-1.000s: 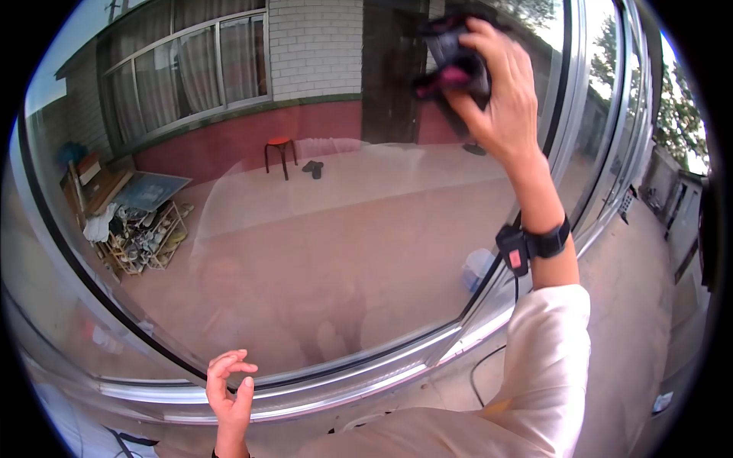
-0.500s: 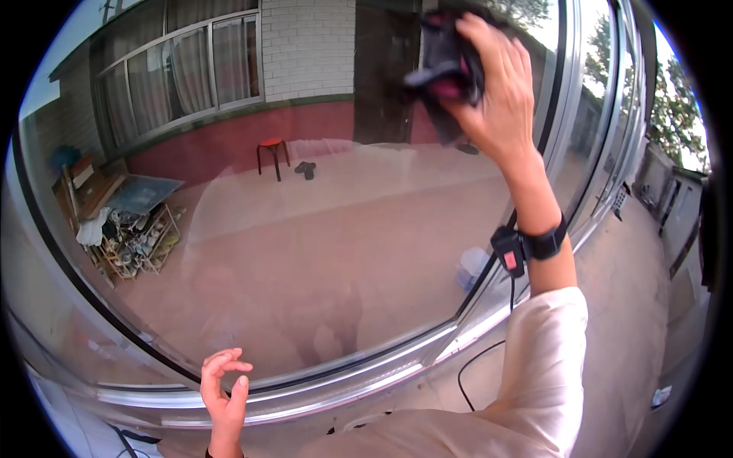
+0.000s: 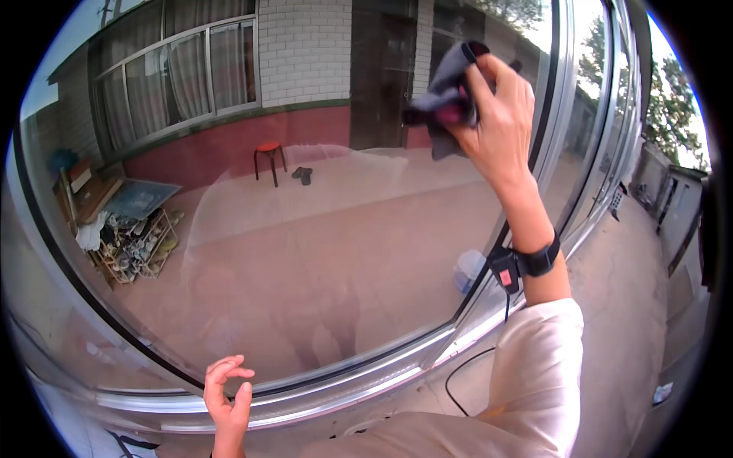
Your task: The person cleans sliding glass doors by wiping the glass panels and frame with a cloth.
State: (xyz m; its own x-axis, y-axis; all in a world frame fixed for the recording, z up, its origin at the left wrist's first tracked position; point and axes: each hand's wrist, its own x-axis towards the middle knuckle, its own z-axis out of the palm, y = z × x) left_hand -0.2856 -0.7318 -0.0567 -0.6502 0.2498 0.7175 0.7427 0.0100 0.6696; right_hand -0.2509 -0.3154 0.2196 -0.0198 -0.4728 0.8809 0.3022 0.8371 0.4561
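My right hand [image 3: 498, 122] is raised at the upper right, its fingers closed on a bunched dark cloth [image 3: 450, 103] with pink patches. The cloth is up against the large window pane [image 3: 351, 229], near the pane's right side; its exact contact with the glass is partly hidden by the hand. Low on the left, my left hand [image 3: 227, 393] holds nothing, with fingers curved and thumb apart. It is in front of the pane's lower metal frame [image 3: 336, 401]; whether it touches the frame I cannot tell.
Through the glass show a red stool [image 3: 269, 156], dark shoes [image 3: 303, 175], a loaded shoe rack [image 3: 141, 244] and a clear plastic container [image 3: 469, 269]. A black strap device [image 3: 527, 263] with a cable sits on my right wrist. A concrete passage [image 3: 618, 305] runs along the right.
My right hand has moved down a little with the cloth, which is now bunched in a different shape. The left hand has barely shifted, slightly lower and to the right.
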